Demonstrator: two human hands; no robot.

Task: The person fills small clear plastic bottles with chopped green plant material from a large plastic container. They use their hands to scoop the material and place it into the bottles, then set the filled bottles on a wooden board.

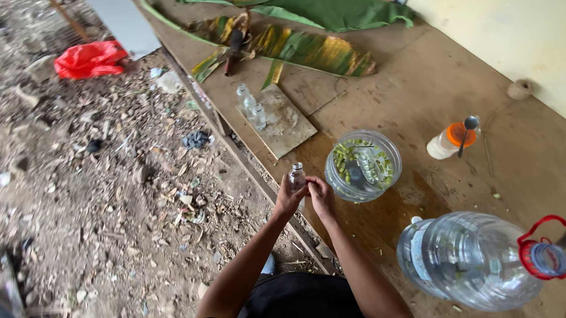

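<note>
My left hand and my right hand together clasp a small clear glass bottle with a metal cap, held upright over the front edge of a wooden table. Just right of it stands a clear round container holding liquid and several small yellow-green pieces. Two more small glass bottles stand on a square wooden board farther back.
A large clear water jug with a red handle lies on its side at the right. A white bottle with an orange cap and a spoon stands behind the container. Banana leaves lie at the back. Left is littered dirt ground with a red bag.
</note>
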